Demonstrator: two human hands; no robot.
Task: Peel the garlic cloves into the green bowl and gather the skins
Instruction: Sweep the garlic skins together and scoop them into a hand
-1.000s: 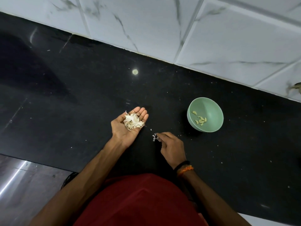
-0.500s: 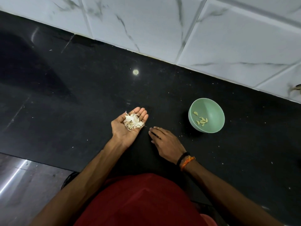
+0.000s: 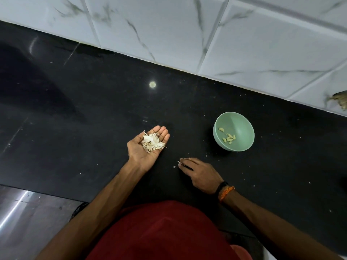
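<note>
Black stone countertop [image 3: 75, 109] w/ white specks; white marble-veined wall tiles [image 3: 244, 44] behind; steel surface [image 3: 22, 212] bottom left.

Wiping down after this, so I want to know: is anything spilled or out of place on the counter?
Yes. Small skin flakes lie loose on the black counter by the right hand, with specks scattered wider. The left hand cups the gathered skins. The green bowl sits upright.
</note>
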